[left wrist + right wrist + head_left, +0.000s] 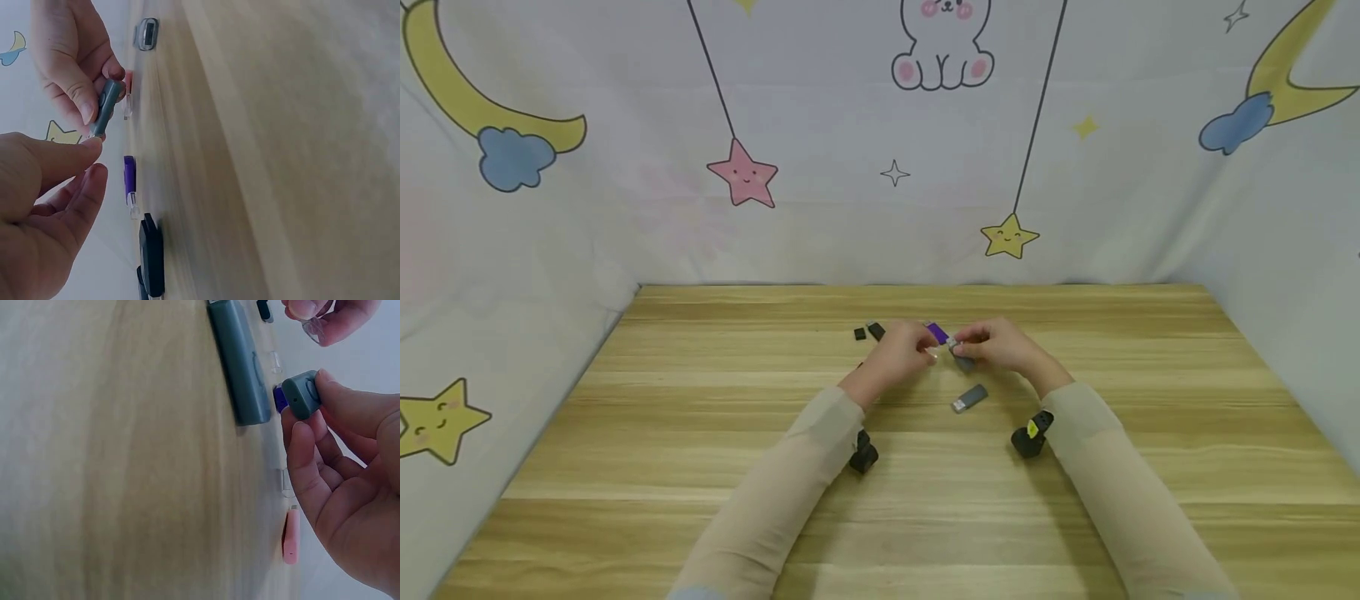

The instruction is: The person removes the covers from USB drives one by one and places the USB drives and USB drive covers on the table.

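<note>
My right hand (pixel 1000 343) pinches a grey-green USB flash drive (pixel 302 395) between thumb and fingers, above the table. In the head view its metal plug points up and left, toward my left hand (pixel 898 358). The left fingers pinch a small clear plastic cap (pixel 314 330), apart from the drive in the right wrist view. In the left wrist view the drive (pixel 107 103) appears close to the left fingertips. A second grey-green flash drive (pixel 970 398), its plug uncovered, lies on the table nearer to me.
Behind the hands lie a purple flash drive (pixel 937 333), a black flash drive (pixel 876 331) and a small black cap (pixel 860 334). A pink flash drive (pixel 291 537) and a clear cap (pixel 287 484) show in the right wrist view. Printed cloth (pixel 835 225) hangs behind the wooden table (pixel 700 400).
</note>
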Tool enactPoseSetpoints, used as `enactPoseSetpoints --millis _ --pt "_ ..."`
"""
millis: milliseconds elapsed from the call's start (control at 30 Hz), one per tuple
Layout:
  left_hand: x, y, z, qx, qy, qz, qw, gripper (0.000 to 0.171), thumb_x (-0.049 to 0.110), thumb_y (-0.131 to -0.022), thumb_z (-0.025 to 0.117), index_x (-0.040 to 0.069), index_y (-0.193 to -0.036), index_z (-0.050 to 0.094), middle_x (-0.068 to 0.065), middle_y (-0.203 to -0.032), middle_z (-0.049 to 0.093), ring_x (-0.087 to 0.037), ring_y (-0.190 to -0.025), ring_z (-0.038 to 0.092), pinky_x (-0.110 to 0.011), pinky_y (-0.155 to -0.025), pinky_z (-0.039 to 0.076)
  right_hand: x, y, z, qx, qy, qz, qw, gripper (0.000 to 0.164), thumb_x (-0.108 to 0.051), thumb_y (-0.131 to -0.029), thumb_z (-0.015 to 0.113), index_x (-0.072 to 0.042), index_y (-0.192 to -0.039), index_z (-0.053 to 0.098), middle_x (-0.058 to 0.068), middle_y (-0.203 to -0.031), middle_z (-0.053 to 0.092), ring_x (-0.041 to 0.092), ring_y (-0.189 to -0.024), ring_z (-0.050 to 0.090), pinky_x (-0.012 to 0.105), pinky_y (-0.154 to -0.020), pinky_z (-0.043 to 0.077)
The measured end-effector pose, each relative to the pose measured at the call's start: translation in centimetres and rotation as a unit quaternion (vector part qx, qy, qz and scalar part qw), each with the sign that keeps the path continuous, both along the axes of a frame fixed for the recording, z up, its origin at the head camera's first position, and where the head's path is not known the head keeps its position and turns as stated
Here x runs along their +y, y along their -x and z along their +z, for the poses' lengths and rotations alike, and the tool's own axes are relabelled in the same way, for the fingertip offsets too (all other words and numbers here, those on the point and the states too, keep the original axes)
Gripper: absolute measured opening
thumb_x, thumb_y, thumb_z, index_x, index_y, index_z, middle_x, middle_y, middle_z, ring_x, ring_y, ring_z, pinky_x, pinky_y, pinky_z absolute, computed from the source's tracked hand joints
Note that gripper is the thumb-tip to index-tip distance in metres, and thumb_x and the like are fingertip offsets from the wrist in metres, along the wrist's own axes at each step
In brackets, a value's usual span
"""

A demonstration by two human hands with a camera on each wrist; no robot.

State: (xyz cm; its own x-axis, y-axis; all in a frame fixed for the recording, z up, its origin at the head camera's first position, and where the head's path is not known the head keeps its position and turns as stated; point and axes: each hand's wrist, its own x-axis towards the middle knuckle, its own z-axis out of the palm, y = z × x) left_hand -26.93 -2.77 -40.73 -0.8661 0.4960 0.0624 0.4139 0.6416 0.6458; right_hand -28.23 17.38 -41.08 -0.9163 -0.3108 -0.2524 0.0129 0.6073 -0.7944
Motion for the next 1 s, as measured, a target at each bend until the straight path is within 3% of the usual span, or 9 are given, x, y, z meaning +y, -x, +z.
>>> enactPoseSetpoints --millis 400,667,833,900,1000 --pt "0.73 0.48 -0.27 -0.035 0.055 -0.039 0.9971 0.021 0.003 -0.09 0.062 -0.003 -0.109 0.071 -0.013 -0.107 0.07 -0.023 -0.099 0.064 -0.032 -0.087 0.052 -0.35 0.1 -0.48 0.003 -0.015 0.011 1.0 0.029 -0.014 -0.092 0.066 0.003 -0.115 0.067 0.008 -0.093 0.067 0.011 -0.071 0.056 0.025 -0.063 0.049" --pt "0.68 0.55 -0.38 -0.032 0.06 -0.055 0.9962 0.018 0.0 -0.09 0.059 0.0 -0.1 0.074 -0.007 -0.091 0.071 -0.012 -0.076 0.056 -0.023 -0.071 0.048 -0.79 0.32 -0.91 0.002 -0.033 0.013 0.999 0.026 -0.016 -0.092 0.066 0.001 -0.112 0.068 0.005 -0.092 0.067 0.011 -0.073 0.055 0.023 -0.062 0.048" --pt "0.73 0.75 -0.43 -0.038 0.054 -0.06 0.996 0.015 -0.004 -0.088 0.059 -0.001 -0.078 0.069 0.0 -0.064 0.052 -0.011 -0.059 0.041 -0.02 -0.056 0.032 -0.87 0.35 -0.78 0.005 -0.039 0.015 0.999 0.026 -0.017 -0.092 0.066 0.001 -0.11 0.069 0.005 -0.089 0.065 0.012 -0.072 0.054 0.023 -0.061 0.047" --pt "0.76 0.79 -0.5 -0.037 0.056 -0.056 0.9962 0.014 -0.004 -0.087 0.06 0.0 -0.078 0.07 0.002 -0.064 0.052 -0.011 -0.06 0.041 -0.019 -0.056 0.033 -0.88 0.32 -0.74 0.004 -0.038 0.013 0.999 0.025 -0.017 -0.091 0.067 0.001 -0.109 0.069 0.004 -0.088 0.065 0.012 -0.071 0.053 0.023 -0.061 0.047" --pt "0.8 0.81 -0.54 -0.035 0.065 -0.045 0.9962 0.012 -0.003 -0.086 0.063 0.0 -0.087 0.074 -0.001 -0.074 0.062 -0.011 -0.066 0.047 -0.02 -0.061 0.038 -0.93 0.33 -0.75 0.005 -0.039 0.014 0.999 0.024 -0.016 -0.091 0.068 0.001 -0.107 0.07 0.004 -0.086 0.066 0.011 -0.071 0.054 0.023 -0.06 0.047"
